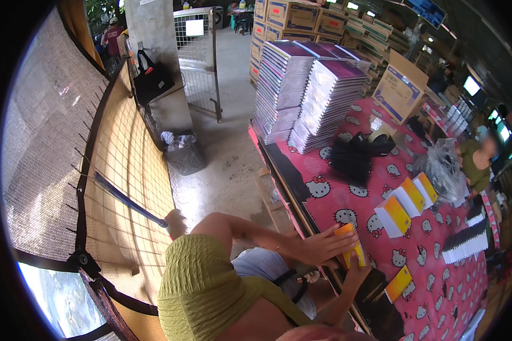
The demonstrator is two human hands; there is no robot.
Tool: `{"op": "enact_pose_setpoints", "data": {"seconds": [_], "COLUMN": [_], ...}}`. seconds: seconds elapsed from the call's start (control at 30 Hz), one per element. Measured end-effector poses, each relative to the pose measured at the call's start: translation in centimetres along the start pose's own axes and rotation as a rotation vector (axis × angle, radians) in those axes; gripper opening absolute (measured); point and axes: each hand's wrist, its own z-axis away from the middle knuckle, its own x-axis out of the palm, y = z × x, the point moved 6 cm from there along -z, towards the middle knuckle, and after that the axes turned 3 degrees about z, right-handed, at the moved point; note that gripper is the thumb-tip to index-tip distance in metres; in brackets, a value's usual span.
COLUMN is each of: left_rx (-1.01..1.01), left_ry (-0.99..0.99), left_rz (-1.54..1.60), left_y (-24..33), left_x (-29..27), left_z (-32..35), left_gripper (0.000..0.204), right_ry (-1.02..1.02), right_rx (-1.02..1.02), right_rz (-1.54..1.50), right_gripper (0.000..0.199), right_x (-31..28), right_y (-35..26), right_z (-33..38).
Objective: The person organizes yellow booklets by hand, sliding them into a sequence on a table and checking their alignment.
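Observation:
At the near edge of the table, a small orange-and-yellow spiral notebook [358,251] is between my two hands. My left hand [324,245] reaches across its upper part, fingers laid along the cover. From below, my right hand [356,274] grips its lower end, with the thumb on the yellow face. Close to my right hand, a yellow notebook [399,284] lies on the table. Farther along stand stacks of yellow-covered notebooks [393,217] with white page edges.
A pink patterned cloth [347,196] covers the table. Tall piles of purple spiral notebooks [330,96], a black bundle [350,158], clear plastic bags [442,170] and an open carton [401,85] stand on it. A co-worker [477,159] is at right. Mesh fencing [128,193] runs along the left.

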Motion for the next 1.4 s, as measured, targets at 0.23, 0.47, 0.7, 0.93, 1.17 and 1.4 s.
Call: {"op": "enact_pose_setpoints", "data": {"seconds": [0.23, 0.47, 0.7, 0.93, 1.17, 1.4], "left_rx": [0.003, -0.027, 0.005, 0.055, 0.034, 0.018], "left_ry": [-0.084, -0.104, -0.147, -0.113, -0.108, -0.051], "left_rz": [0.04, 0.074, -0.018, -0.023, 0.071, 0.199], "left_y": [1.0, 1.0, 0.4, 0.5, 0.8, 0.4], "left_x": [1.4, 0.9, 0.0, 0.4, -0.2, -2.3], "left_z": [0.9, -0.7, -4.3, -7.8, -7.0, -8.1], "left_gripper": [0.087, 0.09, 0.087, 0.085, 0.079, 0.036], "right_ry": [0.056, -0.026, 0.017, 0.002, 0.033, 0.007], "right_rx": [0.029, 0.1, 0.023, 0.11, -0.054, 0.009], "right_rz": [-0.055, -0.07, 0.021, 0.016, 0.013, 0.184], "right_gripper": [0.026, 0.026, 0.033, 0.034, 0.034, 0.032], "right_x": [-0.4, -0.3, -0.3, -0.9, -0.1, -1.2], "right_y": [-0.1, 0.5, 1.4, 2.3, 2.0, 0.1], "right_z": [-0.2, -0.2, -0.7, -0.3, -0.2, -0.2]}}
